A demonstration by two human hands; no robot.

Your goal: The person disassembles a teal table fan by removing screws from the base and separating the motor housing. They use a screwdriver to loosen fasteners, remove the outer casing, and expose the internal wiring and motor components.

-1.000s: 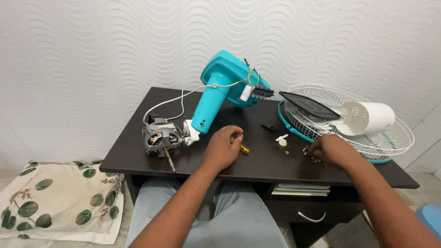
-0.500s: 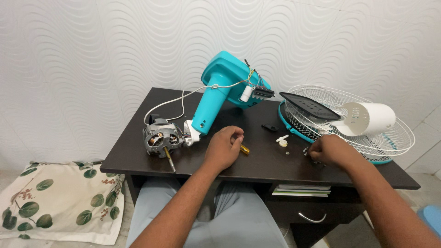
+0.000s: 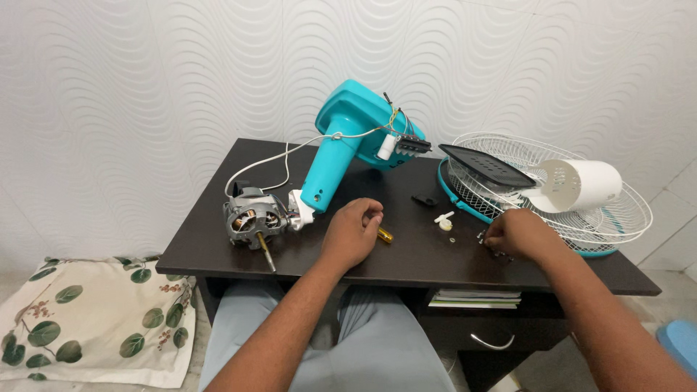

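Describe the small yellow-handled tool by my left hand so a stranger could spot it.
On the dark desk, look right of the bare fan motor, under the left hand. The screwdriver pokes out at the fingers, the only amber-yellow item among the white and black parts.

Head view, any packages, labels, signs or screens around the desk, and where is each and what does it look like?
No packages, signs or screens show.
Nearest to printed matter: a stack of books or papers on the shelf under the dark desk, flat, white and green edges.
No label can be made out on the teal fan housing or the white cylinder.
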